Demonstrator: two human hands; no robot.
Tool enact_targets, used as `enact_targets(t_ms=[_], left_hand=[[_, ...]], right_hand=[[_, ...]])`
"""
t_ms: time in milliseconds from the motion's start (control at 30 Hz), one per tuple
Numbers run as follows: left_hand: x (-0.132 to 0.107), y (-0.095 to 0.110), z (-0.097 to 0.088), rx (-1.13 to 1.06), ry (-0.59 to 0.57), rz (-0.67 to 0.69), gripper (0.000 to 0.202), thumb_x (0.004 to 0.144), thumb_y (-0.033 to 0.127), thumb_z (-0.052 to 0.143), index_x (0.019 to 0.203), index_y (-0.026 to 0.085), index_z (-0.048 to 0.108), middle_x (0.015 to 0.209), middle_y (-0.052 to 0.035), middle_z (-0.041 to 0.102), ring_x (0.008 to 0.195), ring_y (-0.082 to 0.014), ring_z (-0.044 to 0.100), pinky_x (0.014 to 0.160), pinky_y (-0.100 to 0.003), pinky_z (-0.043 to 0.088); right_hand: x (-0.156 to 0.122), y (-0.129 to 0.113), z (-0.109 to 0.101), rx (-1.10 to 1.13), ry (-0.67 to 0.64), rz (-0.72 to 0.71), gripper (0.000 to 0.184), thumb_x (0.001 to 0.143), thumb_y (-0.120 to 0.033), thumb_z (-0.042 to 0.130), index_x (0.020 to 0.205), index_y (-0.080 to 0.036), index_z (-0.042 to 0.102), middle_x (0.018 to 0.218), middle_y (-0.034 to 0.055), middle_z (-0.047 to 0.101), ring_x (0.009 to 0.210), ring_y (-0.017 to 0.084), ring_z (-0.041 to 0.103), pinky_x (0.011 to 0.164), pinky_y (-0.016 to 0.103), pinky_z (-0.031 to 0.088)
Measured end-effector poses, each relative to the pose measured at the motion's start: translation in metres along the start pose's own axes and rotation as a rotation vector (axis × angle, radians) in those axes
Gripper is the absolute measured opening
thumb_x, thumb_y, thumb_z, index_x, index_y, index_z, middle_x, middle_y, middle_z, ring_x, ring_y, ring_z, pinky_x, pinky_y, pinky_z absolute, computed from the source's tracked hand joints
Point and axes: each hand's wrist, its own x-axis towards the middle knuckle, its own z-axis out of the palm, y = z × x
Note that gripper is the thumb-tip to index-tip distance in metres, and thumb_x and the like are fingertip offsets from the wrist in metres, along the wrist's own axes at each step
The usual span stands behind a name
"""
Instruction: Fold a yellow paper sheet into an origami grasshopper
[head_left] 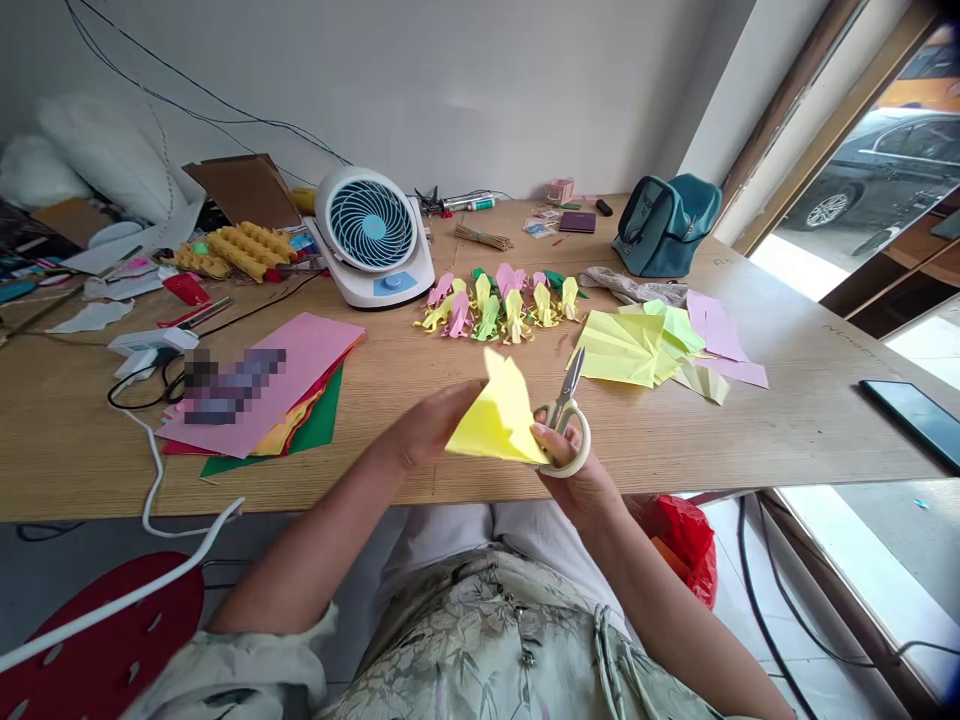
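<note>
Above the table's front edge, a folded piece of yellow paper (495, 420) is held between my two hands. My left hand (439, 420) grips its left side, with the fingertips hidden behind the paper. In my right hand (574, 470) is a pair of scissors (568, 385) with cream handles, blades pointing up and away. The right thumb also presses the paper's right corner. Beyond the hands stand several small paper flowers (510, 305) in pink, yellow and green. Cut yellow paper sheets (619, 350) lie to the right, overlapping green pieces (679, 325).
A white fan (373, 235) stands at the back. Stacked coloured paper (300, 360) lies left, near a white power strip (154, 342) and cables. Lilac paper (716, 325), a teal bag (664, 225) and a tablet-like device (911, 420) are on the right. A red plastic bag (686, 550) sits below the table.
</note>
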Motion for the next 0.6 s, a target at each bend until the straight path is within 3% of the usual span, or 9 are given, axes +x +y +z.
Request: enact_targets(t_ms=[67, 133, 233, 333, 433, 600], left_hand=[[0.003, -0.023, 0.001, 0.005, 0.005, 0.026, 0.044, 0.066, 0.037, 0.087, 0.102, 0.017, 0.074, 0.103, -0.0091, 0.076, 0.103, -0.0271, 0.069, 0.095, -0.037, 0.051], [0.007, -0.044, 0.004, -0.106, -0.027, 0.051, 0.040, 0.068, 0.043, 0.085, 0.097, 0.016, 0.075, 0.105, -0.0113, 0.075, 0.107, -0.0283, 0.068, 0.096, -0.039, 0.051], [0.012, -0.064, 0.009, -0.225, -0.008, 0.138, 0.045, 0.069, 0.044, 0.084, 0.104, 0.017, 0.074, 0.114, -0.0115, 0.072, 0.109, -0.0280, 0.067, 0.098, -0.039, 0.050], [0.016, -0.072, 0.014, -0.366, 0.063, 0.167, 0.044, 0.061, 0.036, 0.090, 0.098, 0.018, 0.073, 0.113, -0.0097, 0.072, 0.101, -0.0245, 0.068, 0.092, -0.037, 0.053], [0.017, -0.074, 0.018, -0.451, 0.102, 0.165, 0.039, 0.055, 0.029, 0.093, 0.084, 0.016, 0.070, 0.097, -0.0064, 0.073, 0.085, -0.0179, 0.068, 0.080, -0.029, 0.055], [0.013, -0.069, 0.018, -0.504, 0.152, 0.168, 0.030, 0.068, 0.036, 0.086, 0.085, 0.017, 0.069, 0.081, -0.0017, 0.069, 0.065, -0.0134, 0.063, 0.054, -0.023, 0.050]], right_hand=[[-0.002, 0.005, 0.012, 0.084, 0.008, 0.008, 0.029, 0.070, -0.032, 0.084, 0.084, -0.023, 0.061, 0.081, -0.0028, 0.059, 0.072, 0.013, 0.053, 0.069, 0.026, 0.044], [-0.004, 0.009, 0.021, 0.125, 0.013, 0.001, 0.028, 0.069, -0.030, 0.084, 0.082, -0.022, 0.060, 0.081, -0.0032, 0.058, 0.072, 0.012, 0.052, 0.068, 0.026, 0.044], [-0.008, 0.013, 0.027, 0.125, 0.044, -0.011, 0.028, 0.070, -0.031, 0.083, 0.083, -0.022, 0.061, 0.083, -0.0024, 0.059, 0.075, 0.013, 0.053, 0.070, 0.027, 0.045], [-0.009, 0.014, 0.027, 0.088, 0.071, -0.048, 0.029, 0.072, -0.033, 0.082, 0.089, -0.023, 0.061, 0.091, -0.0007, 0.062, 0.079, 0.015, 0.055, 0.074, 0.030, 0.046], [-0.008, 0.014, 0.027, 0.015, 0.018, -0.064, 0.025, 0.076, -0.035, 0.078, 0.089, -0.023, 0.060, 0.090, -0.0002, 0.060, 0.077, 0.015, 0.053, 0.072, 0.030, 0.046], [-0.008, 0.018, 0.022, -0.173, -0.012, -0.062, 0.030, 0.083, -0.047, 0.071, 0.094, -0.022, 0.059, 0.085, 0.0026, 0.063, 0.072, 0.017, 0.054, 0.066, 0.030, 0.045]])
